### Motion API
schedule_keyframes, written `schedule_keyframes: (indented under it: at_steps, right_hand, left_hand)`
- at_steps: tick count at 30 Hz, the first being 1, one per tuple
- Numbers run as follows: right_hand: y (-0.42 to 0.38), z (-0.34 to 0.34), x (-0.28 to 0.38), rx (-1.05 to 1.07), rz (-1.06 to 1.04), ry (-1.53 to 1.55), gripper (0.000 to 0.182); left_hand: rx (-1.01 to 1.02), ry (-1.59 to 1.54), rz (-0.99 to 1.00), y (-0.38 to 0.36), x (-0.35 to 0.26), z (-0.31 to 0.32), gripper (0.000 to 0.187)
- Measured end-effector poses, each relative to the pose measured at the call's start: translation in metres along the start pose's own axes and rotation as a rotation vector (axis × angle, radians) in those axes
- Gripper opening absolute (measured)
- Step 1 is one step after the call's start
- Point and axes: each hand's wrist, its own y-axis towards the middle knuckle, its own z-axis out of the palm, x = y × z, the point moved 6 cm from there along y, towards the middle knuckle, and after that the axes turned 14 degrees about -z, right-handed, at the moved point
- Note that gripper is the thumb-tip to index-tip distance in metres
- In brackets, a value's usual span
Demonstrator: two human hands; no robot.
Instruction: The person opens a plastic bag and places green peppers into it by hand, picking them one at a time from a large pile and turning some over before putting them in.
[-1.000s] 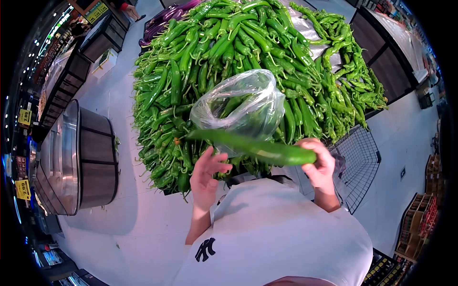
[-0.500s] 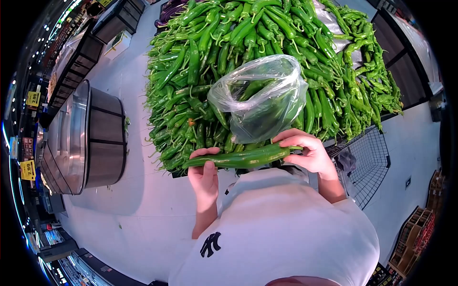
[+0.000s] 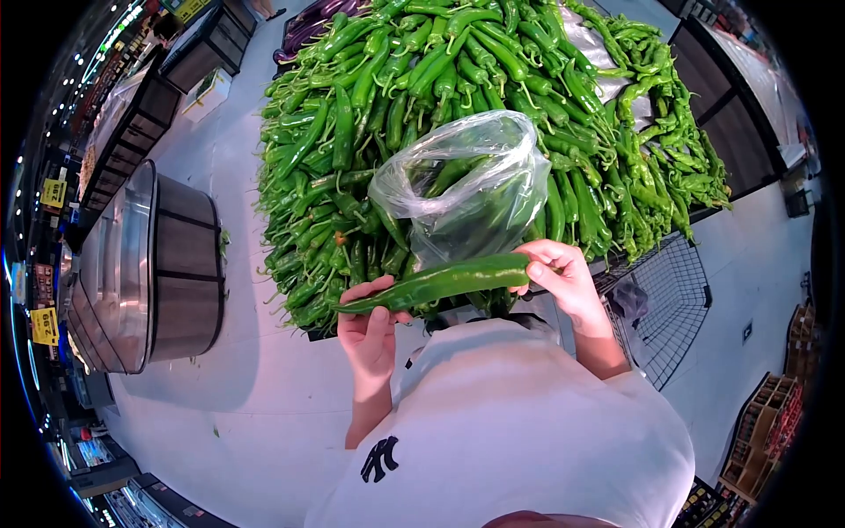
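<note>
A long green pepper [image 3: 444, 281] is stretched level between my two hands, just in front of my shirt. My left hand [image 3: 370, 330] grips its pointed tip, thumb on the near side and fingers behind. At the stem end, my right hand [image 3: 562, 275] pinches it between thumb and fingers, hiding most of the stem. Just beyond the pepper, a clear plastic bag [image 3: 480, 207] sits with its mouth gaping on a big heap of green peppers [image 3: 352, 114]. Green peppers show inside the bag.
Thinner, wrinkled green peppers [image 3: 673, 132] lie at the heap's right, and purple eggplants [image 3: 312, 31] at its far left. A wire shopping cart [image 3: 673, 304] stands at my right. Left across the floor is a metal-sided display bin [image 3: 180, 264].
The pepper's stem end has risen and its face has turned slightly in my hands. My view has shifted a little, so the heap and bag sit further left.
</note>
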Motion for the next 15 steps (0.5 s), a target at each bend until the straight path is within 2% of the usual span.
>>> schedule_keyframes:
  at_steps: [2, 5, 8, 9, 11, 13, 15]
  right_hand:
    - [-0.002, -0.004, -0.006, 0.013, 0.142, -0.116, 0.034]
    - [-0.011, -0.009, -0.016, 0.014, 0.243, -0.068, 0.039]
    - [-0.006, 0.006, 0.012, 0.055, -0.022, 0.111, 0.057]
    - [-0.007, 0.008, 0.014, 0.104, -0.09, 0.242, 0.073]
    - [-0.011, 0.009, 0.02, 0.059, -0.193, 0.353, 0.079]
    - [-0.007, 0.009, 0.021, 0.021, -0.194, 0.25, 0.091]
    - [-0.005, -0.006, 0.024, -0.169, -0.28, 0.049, 0.074]
  left_hand:
    - [0.022, 0.005, -0.004, 0.0, 0.002, -0.001, 0.036]
    - [0.008, 0.046, -0.014, 0.001, 0.003, -0.002, 0.033]
    - [-0.054, 0.001, -0.041, 0.004, 0.005, -0.006, 0.029]
    - [-0.092, -0.028, -0.057, 0.004, 0.006, -0.008, 0.027]
    - [-0.041, -0.147, -0.133, 0.008, 0.009, 0.003, 0.026]
    - [0.059, -0.15, -0.188, 0.012, 0.014, 0.023, 0.027]
    - [0.183, 0.001, -0.259, 0.014, 0.017, 0.057, 0.032]
